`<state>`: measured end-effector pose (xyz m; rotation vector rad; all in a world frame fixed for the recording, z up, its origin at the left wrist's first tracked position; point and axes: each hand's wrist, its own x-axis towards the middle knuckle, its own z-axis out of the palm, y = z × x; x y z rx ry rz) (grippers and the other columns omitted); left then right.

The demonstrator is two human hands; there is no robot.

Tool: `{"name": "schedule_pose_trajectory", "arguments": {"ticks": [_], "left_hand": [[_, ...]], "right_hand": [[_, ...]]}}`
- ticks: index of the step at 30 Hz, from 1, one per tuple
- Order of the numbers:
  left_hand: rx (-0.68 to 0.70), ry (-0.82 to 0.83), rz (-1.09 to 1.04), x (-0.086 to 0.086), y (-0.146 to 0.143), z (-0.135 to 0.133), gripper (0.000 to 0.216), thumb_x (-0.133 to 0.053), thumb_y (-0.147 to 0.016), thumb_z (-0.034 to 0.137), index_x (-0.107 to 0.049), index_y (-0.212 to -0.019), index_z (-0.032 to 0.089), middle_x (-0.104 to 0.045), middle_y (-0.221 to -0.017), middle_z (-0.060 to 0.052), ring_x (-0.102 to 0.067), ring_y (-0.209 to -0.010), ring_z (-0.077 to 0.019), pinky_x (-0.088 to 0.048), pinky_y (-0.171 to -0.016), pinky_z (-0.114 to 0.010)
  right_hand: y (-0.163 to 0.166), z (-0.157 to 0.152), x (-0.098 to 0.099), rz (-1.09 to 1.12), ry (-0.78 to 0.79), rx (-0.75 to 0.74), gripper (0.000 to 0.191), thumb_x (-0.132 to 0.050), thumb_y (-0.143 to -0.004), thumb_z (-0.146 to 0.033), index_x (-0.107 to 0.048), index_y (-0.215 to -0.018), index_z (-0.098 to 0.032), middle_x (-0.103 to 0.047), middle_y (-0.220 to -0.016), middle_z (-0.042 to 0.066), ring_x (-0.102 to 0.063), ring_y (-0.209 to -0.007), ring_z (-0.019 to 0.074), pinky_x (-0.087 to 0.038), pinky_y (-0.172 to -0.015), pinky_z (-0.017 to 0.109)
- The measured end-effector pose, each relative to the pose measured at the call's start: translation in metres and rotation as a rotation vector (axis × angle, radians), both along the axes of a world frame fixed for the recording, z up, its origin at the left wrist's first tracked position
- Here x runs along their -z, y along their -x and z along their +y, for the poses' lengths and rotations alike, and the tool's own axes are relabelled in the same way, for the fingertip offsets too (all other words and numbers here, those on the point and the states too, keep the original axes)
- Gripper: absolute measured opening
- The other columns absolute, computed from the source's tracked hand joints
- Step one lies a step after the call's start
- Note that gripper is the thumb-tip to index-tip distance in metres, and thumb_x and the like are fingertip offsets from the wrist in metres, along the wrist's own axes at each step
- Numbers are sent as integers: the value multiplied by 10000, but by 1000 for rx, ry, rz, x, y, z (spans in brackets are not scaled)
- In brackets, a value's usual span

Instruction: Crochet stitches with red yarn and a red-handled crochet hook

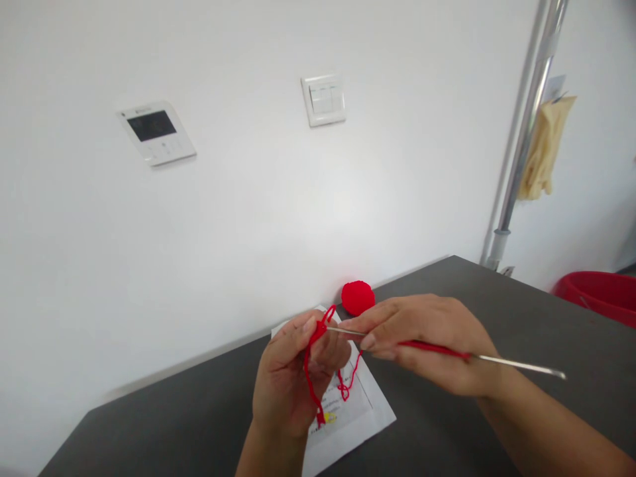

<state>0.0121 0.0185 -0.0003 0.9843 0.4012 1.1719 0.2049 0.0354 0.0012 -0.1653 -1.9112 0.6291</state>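
My left hand (293, 374) is closed, pinching a strand of red yarn (314, 371) that loops over my fingers and hangs down in front of my palm. My right hand (427, 341) grips a metal crochet hook (497, 361) with a red handle, its tip touching the yarn at my left fingertips. A small ball of red yarn (358, 297) rests on the dark grey table (497, 291) just behind my hands, near the wall.
A white sheet in a clear sleeve (365, 414) lies on the table under my hands. The white wall carries a control panel (156, 132) and a light switch (323, 99). A metal pole (521, 146) with hanging gloves (544, 146) and a red tub (599, 295) are at the right.
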Motion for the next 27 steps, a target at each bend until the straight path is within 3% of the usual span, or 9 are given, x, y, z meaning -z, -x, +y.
{"name": "schedule_pose_trajectory", "arguments": {"ticks": [3,6,9,12,16,20,22,24,27], "left_hand": [[0,35,-64,-4,-4,-3,491,-726,-827,334,-399,-498,176,-289,-495,50,-287,-518,-88,-349,-554,-229],[-26,83,-147,-5,-7,-5,510,-767,-803,301,-379,-496,175,-254,-501,63,-307,-525,-80,-419,-597,-203],[-54,104,-210,-5,-9,-6,479,-806,-771,291,-413,-523,174,-228,-510,81,-318,-512,-67,-468,-635,-194],[-67,69,-181,-4,-11,-8,508,-802,-779,345,-404,-511,177,-236,-499,71,-363,-525,-80,-450,-601,-191],[-220,-105,-59,4,-8,-9,463,-751,-818,430,-480,-529,192,-351,-522,33,-390,-544,-122,-413,-536,-248],[-597,-437,199,22,10,2,249,-742,-843,467,-687,-728,254,-553,-663,-7,-476,-637,-177,-437,-578,-314],[-766,-630,426,26,21,9,257,-705,-869,495,-685,-759,264,-576,-720,-26,-483,-679,-206,-450,-636,-368],[-787,-803,657,24,31,16,295,-597,-950,421,-622,-709,253,-504,-661,-23,-458,-663,-216,-409,-618,-378],[-764,-1040,797,14,41,21,264,-553,-968,259,-549,-704,244,-447,-632,0,-426,-645,-197,-364,-622,-366]], "right_hand": [[14,1,5,280,405,-171,50,-740,-903,-157,-773,-927,-186,-834,-938,76,-810,-818,169,-655,-751,236],[32,6,11,456,792,-456,91,-776,-891,-244,-749,-868,-161,-827,-809,74,-808,-723,168,-654,-683,219],[45,8,15,538,1042,-609,144,-823,-842,-247,-736,-818,-135,-820,-778,84,-800,-678,150,-629,-638,157],[51,4,18,614,1178,-690,146,-844,-816,-230,-748,-816,-119,-820,-779,81,-798,-672,135,-615,-632,114],[52,-9,19,696,1292,-758,122,-856,-801,-201,-758,-803,-127,-828,-810,73,-806,-711,132,-614,-654,92],[48,-13,16,676,1325,-714,131,-859,-797,-215,-766,-816,-124,-831,-842,107,-805,-711,129,-613,-649,93],[46,-10,14,649,1268,-610,140,-860,-791,-223,-757,-797,-130,-828,-820,95,-799,-682,134,-622,-637,115],[44,-7,13,599,1170,-482,155,-844,-809,-253,-743,-790,-137,-820,-776,78,-791,-655,142,-636,-633,152],[40,-6,13,516,901,-261,180,-800,-860,-311,-739,-814,-149,-816,-769,79,-790,-652,168,-655,-620,222]]}}
